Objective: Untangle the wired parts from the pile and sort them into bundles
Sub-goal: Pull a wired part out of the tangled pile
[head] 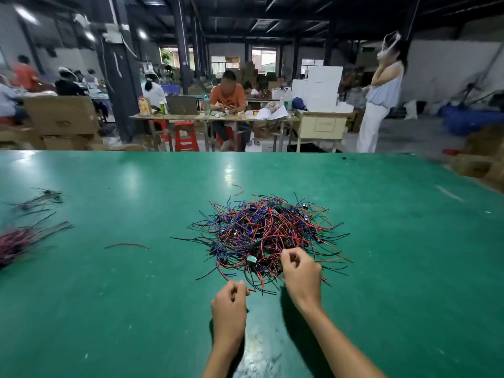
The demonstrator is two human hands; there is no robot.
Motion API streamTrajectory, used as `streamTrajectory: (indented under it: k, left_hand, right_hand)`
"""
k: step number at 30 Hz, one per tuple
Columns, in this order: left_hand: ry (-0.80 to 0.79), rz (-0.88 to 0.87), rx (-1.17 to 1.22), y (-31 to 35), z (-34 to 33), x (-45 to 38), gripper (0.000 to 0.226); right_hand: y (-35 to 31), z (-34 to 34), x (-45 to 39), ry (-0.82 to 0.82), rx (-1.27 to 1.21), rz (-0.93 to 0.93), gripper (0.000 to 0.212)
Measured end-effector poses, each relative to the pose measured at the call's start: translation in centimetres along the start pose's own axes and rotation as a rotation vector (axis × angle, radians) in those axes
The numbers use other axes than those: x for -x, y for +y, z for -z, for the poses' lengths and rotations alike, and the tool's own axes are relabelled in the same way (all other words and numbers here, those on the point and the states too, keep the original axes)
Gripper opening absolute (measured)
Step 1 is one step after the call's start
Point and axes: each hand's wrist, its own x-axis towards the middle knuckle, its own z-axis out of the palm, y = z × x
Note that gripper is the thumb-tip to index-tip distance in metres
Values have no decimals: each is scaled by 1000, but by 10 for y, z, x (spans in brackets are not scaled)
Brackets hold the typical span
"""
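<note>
At the middle of the green table (109,309), toward its near edge, a tangled pile of wired parts (268,231) in red, blue and black, with small green boards among the wires. Right hand (301,271) at the pile's near edge, fingers curled and pinching wires. Left hand (229,304) just short of the pile, fingers curled; whether it pinches a wire cannot be told. Near the left edge, two sorted bundles (19,241) and one loose red wire (126,245) lying apart
</note>
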Motion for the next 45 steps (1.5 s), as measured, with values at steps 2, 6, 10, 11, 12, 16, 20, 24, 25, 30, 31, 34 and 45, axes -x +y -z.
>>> streamTrajectory:
  k: [2,6,10,11,12,16,20,24,25,30,31,34,45]
  left_hand:
    - [10,24,13,3,1,2,32]
    - [20,41,21,3,1,3,32]
    - [33,73,68,3,-1,1,32]
    - [32,84,81,2,-2,1,32]
    - [28,94,87,2,-1,1,32]
    - [14,95,100,1,-1,3,32]
    - [3,66,90,1,-2,5,31]
    - [-37,63,177,1,-1,5,30]
    - [-55,57,216,2,0,5,27]
    - [-138,-19,358,8,1,9,32]
    - [-127,-29,377,9,2,9,33]
    - [-69,41,514,5,10,5,26]
    - [-37,172,677,2,14,2,18]
  right_hand:
    - [-12,2,-21,-72,233,64,17]
    - [-17,-17,-32,-324,597,358,36]
    - [-16,-38,-29,-411,698,475,39]
    - [-17,-40,-30,-404,693,480,35]
    - [-18,-40,-30,-392,687,488,31]
    - [-14,-34,-34,-338,649,490,28]
    - [-5,-30,-30,-370,637,518,35]
    - [-9,-18,-22,-231,439,575,24]
    - [-10,-14,-18,-169,395,627,21]
    - [2,0,13,-135,197,808,20]
    - [4,2,19,-148,171,799,21]
    - [8,10,28,-143,134,754,22]
    - [6,24,45,-46,178,383,17]
